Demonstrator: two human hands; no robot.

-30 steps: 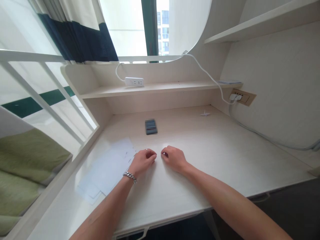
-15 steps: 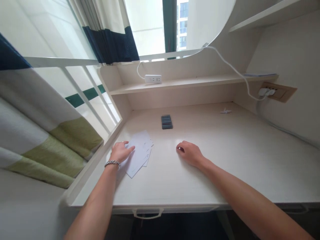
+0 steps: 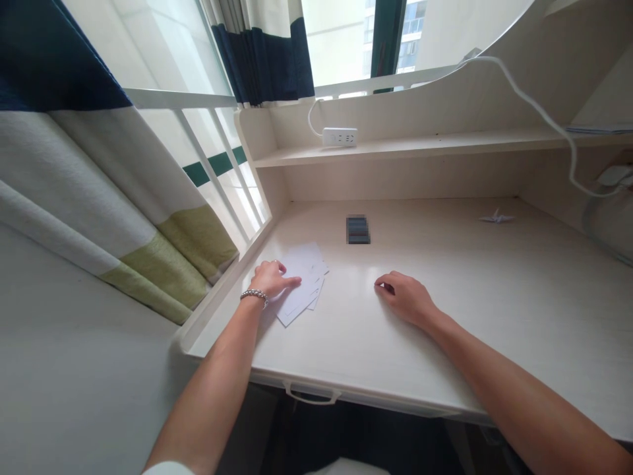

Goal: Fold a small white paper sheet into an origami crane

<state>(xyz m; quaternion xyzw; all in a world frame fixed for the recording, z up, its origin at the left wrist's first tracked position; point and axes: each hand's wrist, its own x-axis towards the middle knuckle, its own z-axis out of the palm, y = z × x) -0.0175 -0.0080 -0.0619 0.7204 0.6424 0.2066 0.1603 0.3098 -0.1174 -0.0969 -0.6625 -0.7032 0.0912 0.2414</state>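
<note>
My left hand (image 3: 273, 277), with a chain bracelet on the wrist, lies on a small stack of white paper sheets (image 3: 306, 284) at the left side of the desk (image 3: 445, 316). Its fingers stretch out flat on the top sheet. My right hand (image 3: 406, 298) rests on the bare desk to the right of the stack, fingers curled loosely under, nothing visible in them. A small dark object (image 3: 358, 229) lies farther back on the desk. A small white folded paper crane (image 3: 496, 216) sits at the back right.
A white power strip (image 3: 339, 137) lies on the shelf above the desk, its cable (image 3: 539, 109) running right to a wall socket. A white railing (image 3: 212, 171) and curtains (image 3: 267, 53) stand to the left. A drawer handle (image 3: 311, 396) hangs under the desk's front edge.
My left hand left the spot beside my right hand and moved left onto the paper stack, where it now lies flat. My right hand stayed put. The view turned left.
</note>
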